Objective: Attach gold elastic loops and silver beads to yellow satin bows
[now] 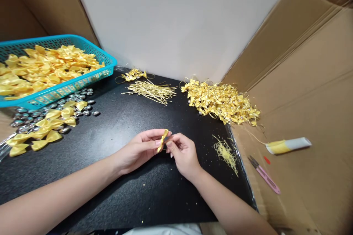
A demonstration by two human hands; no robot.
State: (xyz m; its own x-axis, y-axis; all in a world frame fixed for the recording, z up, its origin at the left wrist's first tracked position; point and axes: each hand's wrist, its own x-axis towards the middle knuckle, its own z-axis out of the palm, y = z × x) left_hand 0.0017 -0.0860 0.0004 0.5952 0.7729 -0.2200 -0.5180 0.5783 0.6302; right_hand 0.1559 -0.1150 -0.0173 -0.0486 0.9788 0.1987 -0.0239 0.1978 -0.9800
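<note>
A yellow ribbon bow (163,141) is pinched upright between the thumb and fingers of my left hand (142,150), over the middle of the black table. Close beside it, my right hand (183,153) has its thumb and fingertips pressed together just behind the bow. What those fingertips hold is too small and hidden to make out; a short thin line shows between the hands. Straight lengths of gold cord (151,91) lie in a pile beyond my hands. To the left, loose yellow bows (46,136) lie among silvery bead-like pieces (64,130).
A blue basket (111,60) full of yellow bows stands at the back left. Finished-looking bow pieces (220,101) are heaped at the back right, a smaller cluster (134,74) at the back. Right: thread scraps (226,154), pink-handled snips (264,176), a yellow thread roll (280,146), cardboard walls (309,80).
</note>
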